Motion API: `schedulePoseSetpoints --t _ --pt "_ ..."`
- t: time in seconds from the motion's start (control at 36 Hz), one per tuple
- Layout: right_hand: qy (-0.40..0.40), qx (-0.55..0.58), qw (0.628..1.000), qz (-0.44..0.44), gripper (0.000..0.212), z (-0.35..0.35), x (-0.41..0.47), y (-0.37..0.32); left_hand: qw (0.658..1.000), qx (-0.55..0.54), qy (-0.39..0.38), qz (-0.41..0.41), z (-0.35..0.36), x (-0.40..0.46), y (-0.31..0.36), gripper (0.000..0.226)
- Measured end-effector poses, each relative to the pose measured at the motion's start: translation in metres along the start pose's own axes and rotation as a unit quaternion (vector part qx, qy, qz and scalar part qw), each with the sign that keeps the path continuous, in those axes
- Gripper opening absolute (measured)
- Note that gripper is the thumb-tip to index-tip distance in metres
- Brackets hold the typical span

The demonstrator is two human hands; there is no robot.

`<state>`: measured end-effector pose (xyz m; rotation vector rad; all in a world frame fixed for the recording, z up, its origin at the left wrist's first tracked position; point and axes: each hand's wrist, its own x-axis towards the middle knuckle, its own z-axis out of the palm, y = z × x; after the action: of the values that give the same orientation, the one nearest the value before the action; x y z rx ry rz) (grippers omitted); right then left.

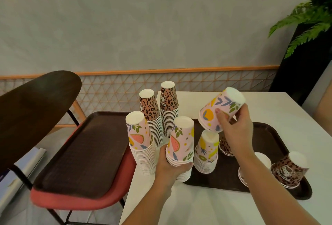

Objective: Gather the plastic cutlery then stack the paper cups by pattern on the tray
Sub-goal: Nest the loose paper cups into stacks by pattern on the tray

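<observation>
My right hand (235,127) grips a single upside-down pink fruit-pattern cup (220,110), tilted in the air above a short fruit-pattern stack (206,152) on the brown tray (280,134). My left hand (170,163) holds the lower part of another fruit-pattern stack (180,145) at the tray's left edge. A taller fruit-pattern stack (141,142) stands on the white table left of it. Two leopard-pattern stacks (150,115) (168,106) stand behind. Loose leopard-pattern cups (289,169) (225,145) sit on the tray. No cutlery is visible.
A second brown tray (86,149) lies on a red chair seat (71,199) left of the white table (269,106). A dark chair back (32,113) rises at far left. A fern and a black stand (305,45) occupy the back right corner.
</observation>
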<state>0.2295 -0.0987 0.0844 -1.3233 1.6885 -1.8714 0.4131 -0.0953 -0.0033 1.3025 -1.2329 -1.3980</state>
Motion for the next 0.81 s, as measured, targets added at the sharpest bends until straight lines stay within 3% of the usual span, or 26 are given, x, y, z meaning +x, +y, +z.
schedulePoseSetpoints --t 0.19,0.31,0.36,0.42,0.53,0.64,0.81 --pt "-0.075 -0.098 0.991 0.056 0.061 0.001 -0.014 0.035 1.000 0.005 -0.001 0.004 0.003 -0.002 0.004 0.082" --pt "-0.056 -0.147 0.987 -0.016 0.083 0.008 -0.022 0.023 1.000 0.004 0.001 0.004 0.003 -0.002 0.005 0.082" --pt "-0.073 -0.114 0.990 -0.048 0.082 0.012 -0.025 0.009 1.000 0.002 -0.001 0.002 0.003 -0.003 0.007 0.082" --pt "-0.143 -0.061 0.986 -0.052 0.082 0.019 -0.030 -0.002 1.000 -0.003 -0.002 0.001 0.004 -0.004 0.008 0.081" --pt "-0.265 -0.039 0.964 0.002 0.081 0.033 -0.040 -0.009 1.000 -0.013 -0.005 0.011 0.006 -0.006 0.012 0.080" --pt "-0.270 -0.045 0.962 0.002 0.064 0.038 -0.044 -0.006 0.999 0.005 -0.022 0.039 0.005 -0.006 0.012 0.085" --pt "-0.268 -0.029 0.963 0.019 0.058 0.039 -0.043 -0.009 0.999 0.012 -0.026 0.038 0.003 -0.006 0.008 0.086"
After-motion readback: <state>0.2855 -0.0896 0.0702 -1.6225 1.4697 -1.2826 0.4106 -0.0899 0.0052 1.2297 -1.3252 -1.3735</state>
